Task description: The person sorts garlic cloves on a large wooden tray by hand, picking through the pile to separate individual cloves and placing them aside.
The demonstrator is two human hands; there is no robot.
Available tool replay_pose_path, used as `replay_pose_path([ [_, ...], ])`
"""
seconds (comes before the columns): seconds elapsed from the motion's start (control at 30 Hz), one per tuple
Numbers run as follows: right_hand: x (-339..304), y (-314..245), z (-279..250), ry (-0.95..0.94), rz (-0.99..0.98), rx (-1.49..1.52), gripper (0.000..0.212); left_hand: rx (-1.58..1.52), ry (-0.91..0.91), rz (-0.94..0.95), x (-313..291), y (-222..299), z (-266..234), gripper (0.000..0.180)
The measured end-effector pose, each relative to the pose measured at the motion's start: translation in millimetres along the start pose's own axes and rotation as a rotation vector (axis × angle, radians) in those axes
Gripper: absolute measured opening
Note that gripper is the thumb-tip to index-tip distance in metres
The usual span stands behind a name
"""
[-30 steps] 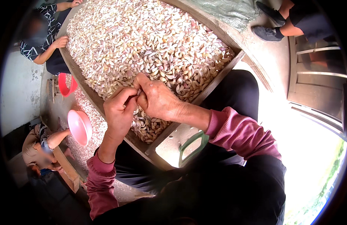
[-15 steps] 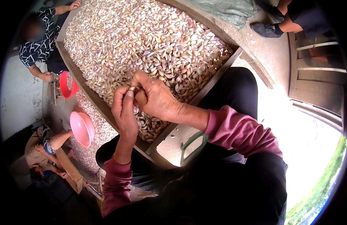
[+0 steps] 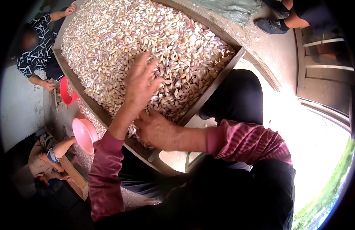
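The right hand (image 3: 156, 130) lies low at the near end of the wooden tray (image 3: 219, 78), knuckles up and fingers curled down into the garlic cloves (image 3: 146, 42); its grip is hidden under the palm, so I cannot tell whether it holds anything. Just beyond it the left hand (image 3: 139, 82) hovers over the heap with fingers spread wide, its grip open and holding nothing. The cloves are pale cream with pinkish-purple streaks, loose and papery, and they fill the long tray from the near corner to its far end in one thick layer. The tray's raised rim runs diagonally on both sides; on its right edge sits a dark-clothed knee, and past that a strip of bare concrete floor (image 3: 269, 65) gives open room. On the left, a narrow gap separates the tray from a second bench surface strewn with more cloves, where a pink bowl (image 3: 84, 134) and, farther along, a red bowl (image 3: 66, 92) stand tilted on edge, their contents not visible. Other people sit along that left side, a patterned sleeve (image 3: 35, 50) nearest the far red bowl.
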State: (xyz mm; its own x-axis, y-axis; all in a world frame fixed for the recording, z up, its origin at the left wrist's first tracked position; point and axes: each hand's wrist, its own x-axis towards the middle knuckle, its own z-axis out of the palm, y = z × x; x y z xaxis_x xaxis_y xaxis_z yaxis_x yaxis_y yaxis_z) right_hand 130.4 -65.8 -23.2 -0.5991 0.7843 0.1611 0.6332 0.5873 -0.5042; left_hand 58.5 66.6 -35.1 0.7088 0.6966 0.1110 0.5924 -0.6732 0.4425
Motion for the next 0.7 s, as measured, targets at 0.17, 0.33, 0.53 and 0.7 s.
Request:
replay_pose_path([
  [0.17, -31.1, -23.8, 46.1, 0.068, -0.221, 0.094, 0.010, 0.316, -0.398, 0.555, 48.1, 51.5, 57.4, 0.061],
  [0.33, -27.7, -21.3, 57.0, 0.083, -0.243, 0.150, 0.007, 0.263, -0.233, 0.401, 75.2, 13.0, 78.9, 0.077],
  [0.53, -26.5, -18.1, 35.9, -0.028, -0.215, 0.063, 0.009, 0.452, -0.236, 0.343, 67.6, -18.6, 62.1, 0.055],
  [0.7, -32.5, -15.5, 40.5, -0.054, -0.236, 0.130, 0.010, 0.329, -0.230, 0.165, 63.6, -13.9, 43.8, 0.045],
])
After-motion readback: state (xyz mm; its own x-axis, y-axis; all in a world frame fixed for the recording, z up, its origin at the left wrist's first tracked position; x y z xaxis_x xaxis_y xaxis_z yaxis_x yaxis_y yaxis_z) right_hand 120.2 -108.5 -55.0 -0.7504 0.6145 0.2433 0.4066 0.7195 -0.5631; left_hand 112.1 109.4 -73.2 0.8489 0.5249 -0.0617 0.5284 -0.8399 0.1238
